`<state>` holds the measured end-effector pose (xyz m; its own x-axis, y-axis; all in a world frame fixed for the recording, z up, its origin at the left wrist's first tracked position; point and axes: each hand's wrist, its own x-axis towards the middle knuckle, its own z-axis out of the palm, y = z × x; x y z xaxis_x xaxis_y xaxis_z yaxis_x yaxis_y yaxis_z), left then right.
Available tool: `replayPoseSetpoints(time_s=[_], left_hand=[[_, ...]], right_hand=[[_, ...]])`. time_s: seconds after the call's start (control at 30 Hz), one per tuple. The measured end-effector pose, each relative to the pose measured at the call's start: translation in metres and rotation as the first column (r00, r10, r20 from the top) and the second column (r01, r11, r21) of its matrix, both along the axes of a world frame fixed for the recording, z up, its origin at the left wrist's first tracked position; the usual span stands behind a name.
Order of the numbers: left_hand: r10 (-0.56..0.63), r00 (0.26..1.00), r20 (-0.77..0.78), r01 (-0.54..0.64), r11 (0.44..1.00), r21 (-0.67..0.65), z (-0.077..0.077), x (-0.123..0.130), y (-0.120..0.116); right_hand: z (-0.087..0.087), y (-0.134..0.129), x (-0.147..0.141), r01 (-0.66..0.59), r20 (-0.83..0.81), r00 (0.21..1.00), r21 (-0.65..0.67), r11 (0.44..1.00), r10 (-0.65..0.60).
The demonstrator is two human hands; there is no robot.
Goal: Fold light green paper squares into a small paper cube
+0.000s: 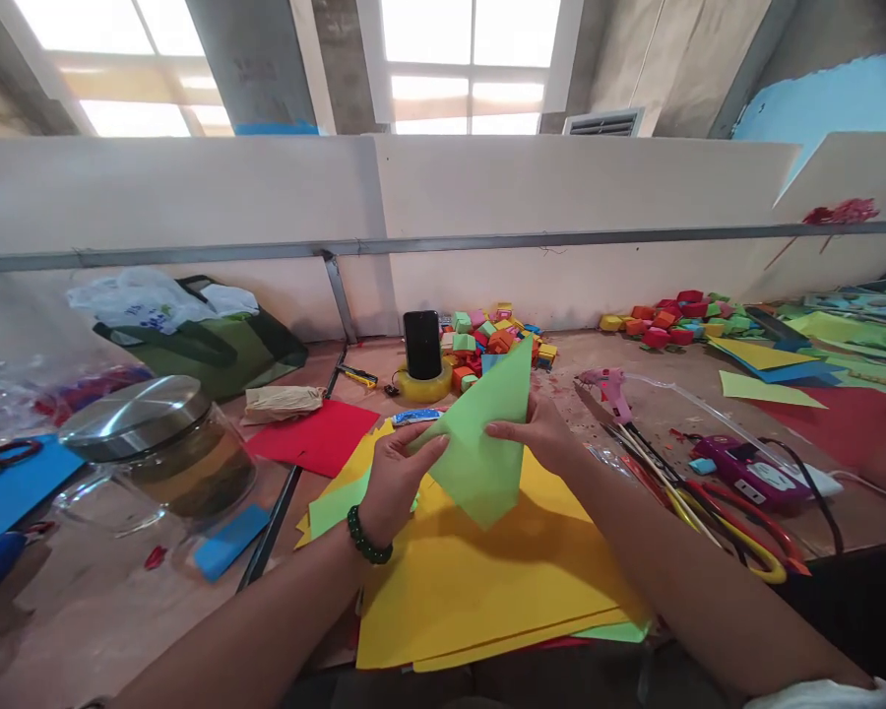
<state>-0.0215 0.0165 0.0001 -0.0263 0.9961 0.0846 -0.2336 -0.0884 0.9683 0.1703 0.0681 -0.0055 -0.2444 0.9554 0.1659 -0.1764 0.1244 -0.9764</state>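
A light green sheet of paper is held up above a stack of large yellow sheets. Its left edge is pinched between the thumb and fingers of my left hand, which has a dark green bead bracelet at the wrist. On the other side, my right hand grips the green sheet, thumb across its front and fingers behind it. The sheet comes to a point at the top and another at the bottom. More green paper sticks out beside the yellow stack at the left.
At left stand a glass jug and a green bag. Behind the sheet are a phone on a tape roll and small paper cubes. Scissors and a pink glue gun lie right.
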Motion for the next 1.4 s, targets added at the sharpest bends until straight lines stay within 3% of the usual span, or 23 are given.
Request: replayPoseSetpoints(time_s=[0.23,0.53,0.9,1.07,1.27,1.4], left_hand=[[-0.024,0.999,-0.028,0.025,0.999,0.044,-0.003,-0.005,0.001],[0.035,0.995,-0.092,-0.027,0.996,0.088,-0.002,-0.005,0.001],[0.064,0.989,-0.135,-0.051,0.994,0.099,0.007,-0.004,-0.003],[0.07,0.974,-0.217,-0.042,0.99,0.135,0.013,-0.007,-0.007],[0.059,0.945,-0.323,0.002,0.983,0.185,0.009,-0.008,-0.006],[0.055,0.923,-0.381,0.034,0.974,0.224,0.007,-0.009,-0.006]], right_hand=[[-0.001,-0.01,-0.005,0.052,0.052,0.997,0.03,0.998,-0.053],[-0.003,-0.016,-0.01,0.112,0.1,0.987,0.108,0.988,-0.123],[0.002,-0.021,-0.017,0.1,0.123,0.986,0.118,0.988,-0.115],[0.008,-0.021,-0.016,0.044,0.016,0.999,0.088,0.995,-0.046],[0.018,-0.01,0.0,0.188,-0.166,0.972,0.126,0.974,-0.167],[0.022,-0.009,0.005,0.195,-0.197,0.966,0.131,0.972,-0.168]])
